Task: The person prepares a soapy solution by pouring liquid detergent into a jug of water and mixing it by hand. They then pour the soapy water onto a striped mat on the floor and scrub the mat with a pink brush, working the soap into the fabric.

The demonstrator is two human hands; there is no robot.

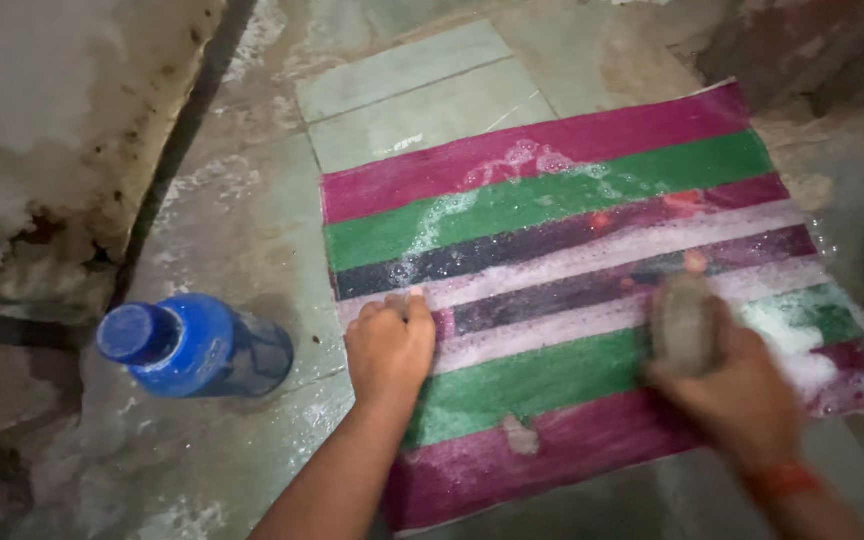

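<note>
A striped mat [552,200] in magenta, green, dark and white bands lies flat on the wet stone floor, with soap foam streaked across it. My left hand [389,345] is closed in a fist and presses down on the mat's left edge. My right hand [727,385], blurred, grips a greyish scrubbing brush [682,322] on the foamy right part of the mat. A red band shows at my right wrist.
A blue plastic bottle [192,345] with a blue cap stands on the floor left of the mat. A stained white wall [52,150] runs along the left. Dark objects sit at the upper right and right edge.
</note>
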